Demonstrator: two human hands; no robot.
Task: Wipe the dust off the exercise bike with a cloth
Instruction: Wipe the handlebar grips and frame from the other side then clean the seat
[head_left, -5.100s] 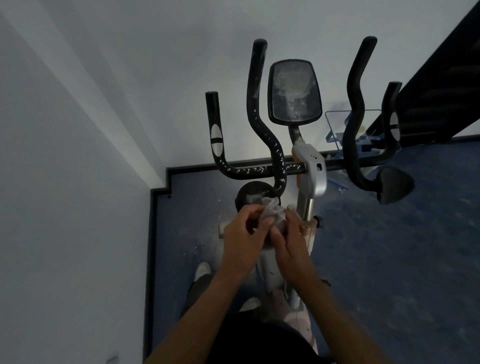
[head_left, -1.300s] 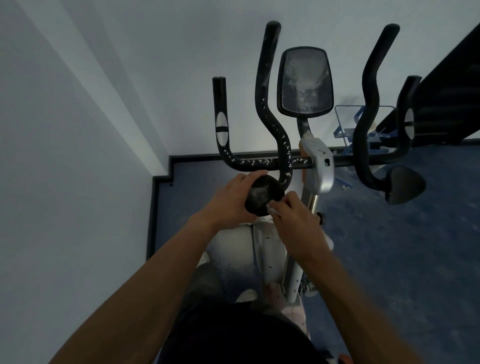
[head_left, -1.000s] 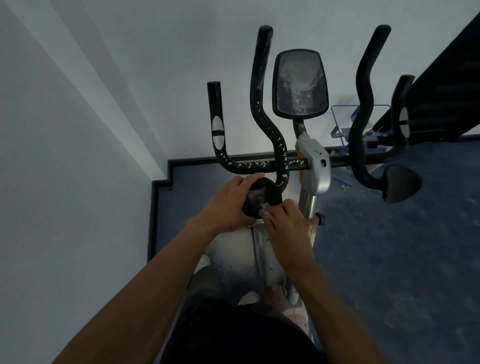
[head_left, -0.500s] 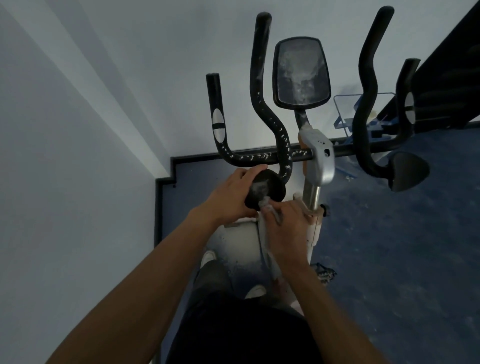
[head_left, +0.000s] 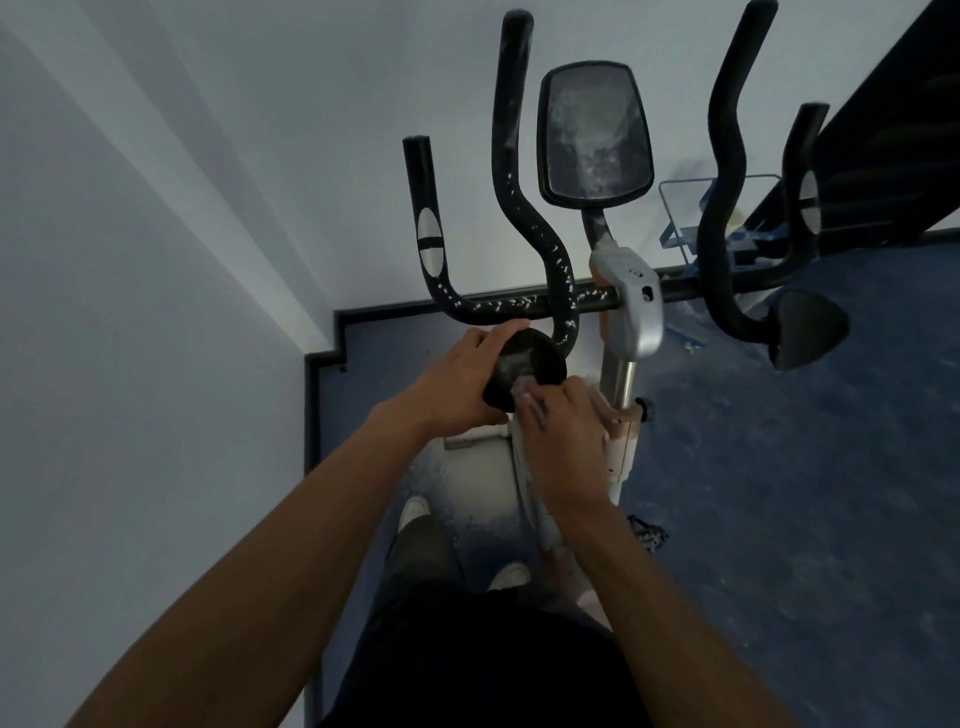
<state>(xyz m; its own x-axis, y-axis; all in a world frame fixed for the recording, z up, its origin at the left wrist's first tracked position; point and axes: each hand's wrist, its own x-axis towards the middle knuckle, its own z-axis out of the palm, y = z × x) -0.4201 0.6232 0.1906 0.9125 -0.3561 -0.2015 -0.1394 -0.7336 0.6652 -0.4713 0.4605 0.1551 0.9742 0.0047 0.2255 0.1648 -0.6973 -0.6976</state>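
Note:
The exercise bike stands in front of me, with a dusty black console (head_left: 595, 135) on top and speckled black handlebars (head_left: 524, 304) below it. My left hand (head_left: 457, 384) grips the left black elbow pad (head_left: 530, 364) from its left side. My right hand (head_left: 563, 441) holds a small pale cloth (head_left: 527, 395) against the pad's near edge; most of the cloth is hidden under the fingers. A grey dust smear shows on the pad's top. The right elbow pad (head_left: 805, 335) hangs untouched.
White walls meet in a corner close on the left. The blue floor (head_left: 779, 493) is dusty, with a dark baseboard (head_left: 363, 317) along the wall. A blue frame (head_left: 685, 218) and a dark slanted structure (head_left: 893, 145) stand at the back right. My shoes (head_left: 415, 509) are beside the bike's white body.
Five seconds ago both hands bunched the cloth in front of the bike. Since then my left hand took the left pad, and my right hand moves the cloth back and forth along its near edge.

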